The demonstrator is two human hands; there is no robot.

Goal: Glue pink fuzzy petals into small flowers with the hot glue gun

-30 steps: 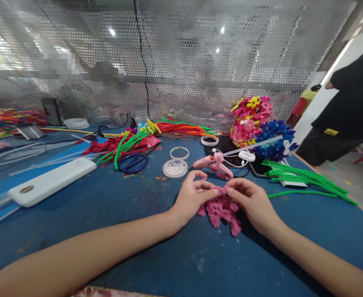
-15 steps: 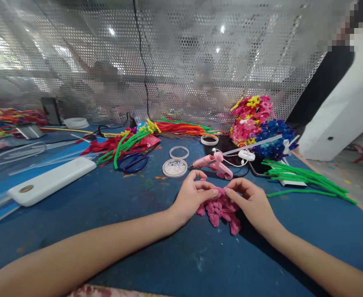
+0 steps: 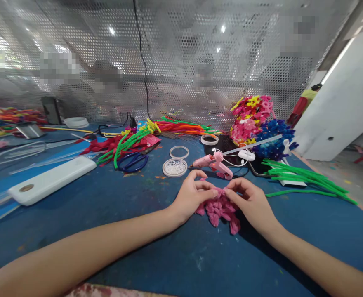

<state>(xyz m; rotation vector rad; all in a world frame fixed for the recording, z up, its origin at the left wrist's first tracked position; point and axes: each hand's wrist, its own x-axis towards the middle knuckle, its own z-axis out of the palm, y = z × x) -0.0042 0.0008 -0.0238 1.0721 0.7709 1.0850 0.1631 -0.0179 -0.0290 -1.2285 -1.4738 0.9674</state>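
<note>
A pink bundle of fuzzy pipe-cleaner flowers (image 3: 219, 211) is held just above the blue table, its petals hanging toward me. My left hand (image 3: 191, 197) pinches its upper left edge between thumb and fingers. From the other side, my right hand (image 3: 250, 201) grips the upper right edge with thumb and forefinger. The fingertips of both hands nearly meet at the top of the bundle. Just beyond them lies a pink hot glue gun (image 3: 213, 161) with a clear glue stick out of its back. Left of its nozzle sits a round dish of small white beads (image 3: 175, 168).
Green pipe cleaners (image 3: 308, 179) lie at the right, below blue and pink flower bunches (image 3: 252, 119). A white power bank (image 3: 53, 179) and blue-handled scissors (image 3: 133, 162) are on the left. A perforated metal screen (image 3: 181, 62) stands behind the table (image 3: 132, 247).
Both hands keep nearly the same hold on the pink flowers. In the right background, a dark-clothed person has gone from beside the white wall, and another person in yellow and red shows there.
</note>
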